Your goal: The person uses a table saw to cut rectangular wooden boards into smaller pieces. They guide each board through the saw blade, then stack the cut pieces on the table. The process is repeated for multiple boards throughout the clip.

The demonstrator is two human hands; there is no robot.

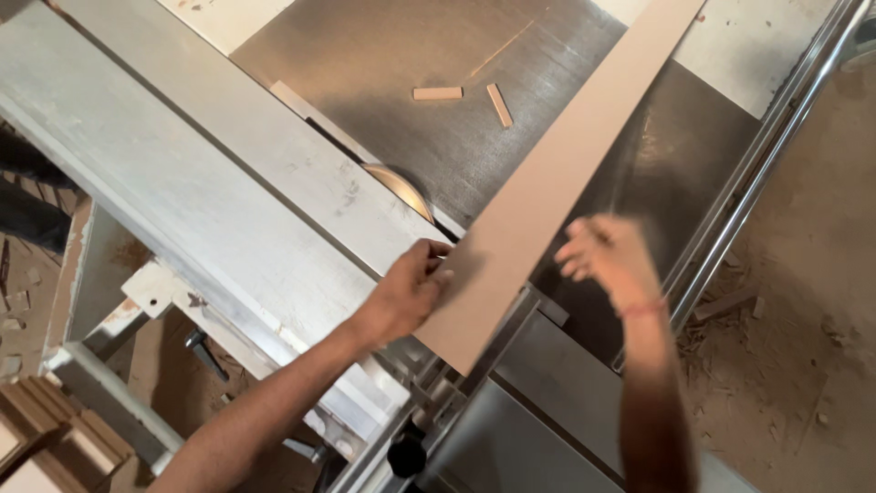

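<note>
While the long pale flat board strip [557, 173] is clamped by the left grip [415, 288] near the round saw blade [401, 187], the board should be kept flat on the grey metal desk [383, 55] w/ fingers well off the blade. Right grip [607, 260] is blurred, fingers apart, just beside the board; contact can't be told.

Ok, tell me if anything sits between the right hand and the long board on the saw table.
Nothing visible does. The right hand, blurred, hovers open beside the long pale flat board, over bare grey metal table. The left hand already touches the board's near edge. The two small wooden offcuts lie far off.
</note>
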